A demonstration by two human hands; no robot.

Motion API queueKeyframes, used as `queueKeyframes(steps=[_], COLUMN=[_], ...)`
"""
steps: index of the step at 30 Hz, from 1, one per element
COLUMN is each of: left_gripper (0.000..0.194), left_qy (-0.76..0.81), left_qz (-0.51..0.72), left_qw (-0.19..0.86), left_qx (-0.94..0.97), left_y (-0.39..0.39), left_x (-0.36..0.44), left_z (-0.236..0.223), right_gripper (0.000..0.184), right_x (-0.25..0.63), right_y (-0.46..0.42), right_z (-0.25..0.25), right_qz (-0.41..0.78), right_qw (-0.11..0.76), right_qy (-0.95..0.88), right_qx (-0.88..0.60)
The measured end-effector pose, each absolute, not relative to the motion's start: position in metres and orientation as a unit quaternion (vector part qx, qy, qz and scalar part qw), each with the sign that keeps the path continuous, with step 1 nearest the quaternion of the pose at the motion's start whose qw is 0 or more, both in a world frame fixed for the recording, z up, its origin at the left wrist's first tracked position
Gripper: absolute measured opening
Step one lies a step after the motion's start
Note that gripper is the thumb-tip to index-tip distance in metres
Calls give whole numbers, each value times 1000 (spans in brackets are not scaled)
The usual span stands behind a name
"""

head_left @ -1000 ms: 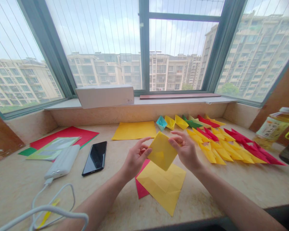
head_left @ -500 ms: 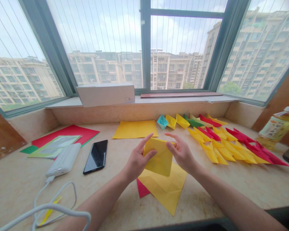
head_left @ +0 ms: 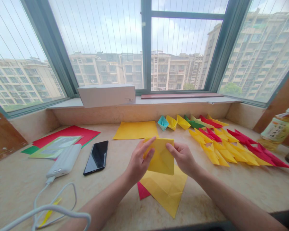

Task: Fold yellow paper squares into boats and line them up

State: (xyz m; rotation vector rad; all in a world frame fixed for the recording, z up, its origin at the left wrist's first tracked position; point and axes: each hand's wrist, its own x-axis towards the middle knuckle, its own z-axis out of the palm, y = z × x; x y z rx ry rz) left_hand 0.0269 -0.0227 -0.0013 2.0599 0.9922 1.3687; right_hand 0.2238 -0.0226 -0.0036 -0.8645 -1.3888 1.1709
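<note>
- Yellow folded paper [head_left: 162,157] sits between your hands, lifted just above the desk [head_left: 231,189].
- Your left hand [head_left: 138,162] has its fingers clamped on the paper's left edge.
- Your right hand [head_left: 183,157] pinches the right edge, fingers closed on it.
- Under the paper lie a creased yellow sheet [head_left: 166,191] and a red sheet [head_left: 142,192].
- Paper boats [head_left: 221,141] line up to your right; a phone [head_left: 96,157] lies to your left.

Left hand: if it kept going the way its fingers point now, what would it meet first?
The left hand points up and right, away from the person, gripping the folded yellow paper. Beyond that paper, the first thing in line looks like the blue paper boat, though depth is hard to judge.
</note>
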Motion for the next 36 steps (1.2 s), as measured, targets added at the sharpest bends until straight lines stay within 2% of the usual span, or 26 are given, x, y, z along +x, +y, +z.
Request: queueKeyframes(steps=[6,9,12,22,24,28,32,36], left_gripper=[44,43,44,72,67,39,49,55], left_qy=[407,429,431,354,343,342,357,336], left_qz=[506,529,529,404,384,352,364,382], left_qw=[252,243,270,346,356,383,477,544], left_qx=[718,691,679,769,780,783,716,667], left_y=[-19,-17,-16,-28,-30,-32,-31,-30], left_x=[25,24,24,26,28,31,34,31], left_z=[1,0,1,2,2,2,0,2], right_gripper=[33,40,41,35,31,26,24,43], right_x=[220,216,214,215,216,218,220,223], right_y=[-23,-26,-28,-26,-25,-26,-27,-26], right_z=[-4,-1,1,-5,-7,-8,-2,3], right_qz=[561,625,635,504,468,402,319,326], right_qw=[498,449,438,496,491,477,502,532], right_qy=[-584,-581,-585,-641,-666,-709,-718,-682], right_qx=[-311,-265,-252,-299,-310,-330,-363,-380])
